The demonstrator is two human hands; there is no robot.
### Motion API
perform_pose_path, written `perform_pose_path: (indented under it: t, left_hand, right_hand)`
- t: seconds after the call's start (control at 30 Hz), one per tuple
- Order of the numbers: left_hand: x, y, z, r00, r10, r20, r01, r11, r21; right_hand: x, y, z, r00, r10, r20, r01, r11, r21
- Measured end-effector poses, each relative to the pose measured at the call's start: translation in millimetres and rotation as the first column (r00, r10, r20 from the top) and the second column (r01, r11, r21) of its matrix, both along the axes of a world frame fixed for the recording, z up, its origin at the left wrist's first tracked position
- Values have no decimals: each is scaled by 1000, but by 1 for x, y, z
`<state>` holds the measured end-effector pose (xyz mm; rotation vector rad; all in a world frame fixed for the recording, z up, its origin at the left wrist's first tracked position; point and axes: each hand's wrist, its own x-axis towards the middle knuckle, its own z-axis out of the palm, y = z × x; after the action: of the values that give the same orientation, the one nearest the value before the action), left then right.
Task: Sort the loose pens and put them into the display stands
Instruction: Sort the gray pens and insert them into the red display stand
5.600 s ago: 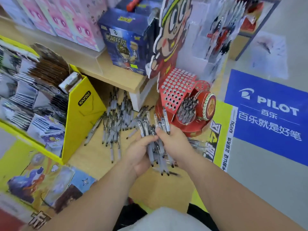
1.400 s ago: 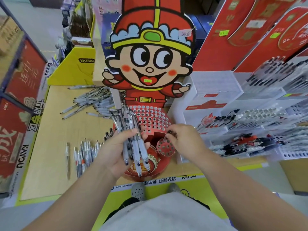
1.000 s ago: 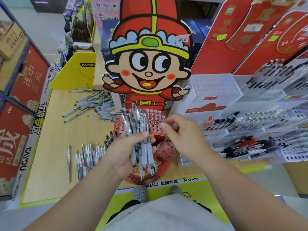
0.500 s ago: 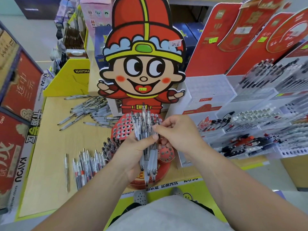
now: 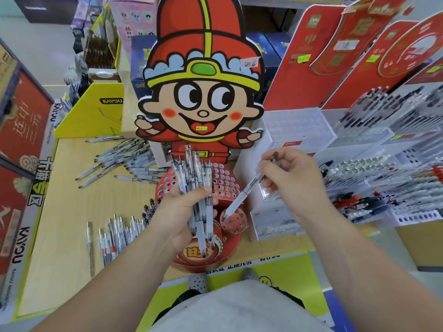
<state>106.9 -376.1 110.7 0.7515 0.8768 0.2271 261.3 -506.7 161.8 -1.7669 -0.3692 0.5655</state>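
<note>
head: pen bundle (image 5: 194,178) in left hand (image 5: 183,213) (single pen (image 5: 242,195), right hand (image 5: 293,178))

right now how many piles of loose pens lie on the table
2: a scattered pile at the back left by the yellow box, a tidier row front left. One stray pen lies beside it; more may be hidden.

Right hand (image 5: 291,174) has drawn one pen (image 5: 244,194) from bundle (image 5: 195,185).

shop | stationery displays: pen racks (image 5: 374,173), price tags (image 5: 304,59)
</note>
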Motion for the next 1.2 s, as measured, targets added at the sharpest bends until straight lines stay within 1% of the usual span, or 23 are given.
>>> perform_pose_path:
  t: [0.1,0.17,0.27,0.37,0.47,0.73,0.93,1.1,1.2]
  left_hand:
    - [-2,2,-5,1000,15,-8,-15,1000,19]
    - [-4,-1,-7,1000,24,-5,-24,1000,4]
    - [-4,-6,-8,1000,25,0,-25,999,-31]
    - [-4,-8,-6,1000,26,9,-25,998,-64]
    - [-5,-6,-8,999,49,-16,-51,995,-90]
    - [-10,-3,-11,998,68,7,-67,994,-89]
    - [-12,-2,-11,994,105,13,-103,989,-108]
    - [-13,-2,-7,996,78,49,-73,992,-101]
    - [-13,-1,-6,996,79,45,-74,992,-98]
  right_hand:
    - [11,-20,-7,959,34,280,-9,996,-87]
    - [13,-29,-19,909,98,406,-17,980,-197]
    - [9,-36,-41,831,215,514,-24,935,-353]
    - [2,-34,-54,752,331,570,-56,894,-445]
    - [-3,-28,-63,711,399,579,-82,865,-496]
    - [-7,-17,-74,681,398,615,-81,875,-478]
    - [-3,-15,-78,679,456,575,-102,835,-541]
    - [-7,-18,-87,691,494,528,-111,794,-598]
    - [-8,-17,-92,698,473,538,-92,804,-587]
